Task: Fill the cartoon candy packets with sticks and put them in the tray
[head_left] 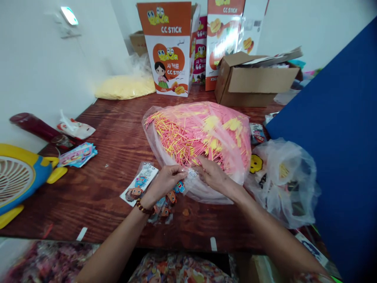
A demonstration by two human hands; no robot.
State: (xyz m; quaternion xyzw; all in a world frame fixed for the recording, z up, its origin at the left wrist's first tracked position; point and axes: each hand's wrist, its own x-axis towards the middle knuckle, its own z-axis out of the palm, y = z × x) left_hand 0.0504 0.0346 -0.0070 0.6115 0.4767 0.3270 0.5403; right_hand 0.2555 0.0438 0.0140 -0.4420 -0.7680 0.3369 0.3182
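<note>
And here they are, two bare hands, left hand [168, 181] and right hand [215, 176], fingers slender, wrists slim. Straight to the left wrist, and there's the standout: a bracelet [144, 208] of round beads, dark brown mixed with lighter amber ones, strung in a single row! Both forearms, left forearm [118, 247] and right forearm [265, 228], are uncovered along their visible length. Down at the bottom edge, in comes the garment [179, 267], a busy print in orange, white and muted reds, its motifs small and crowded. And bottom right, a sliver of patterned sleeve [309, 278], softly blurred!
</note>
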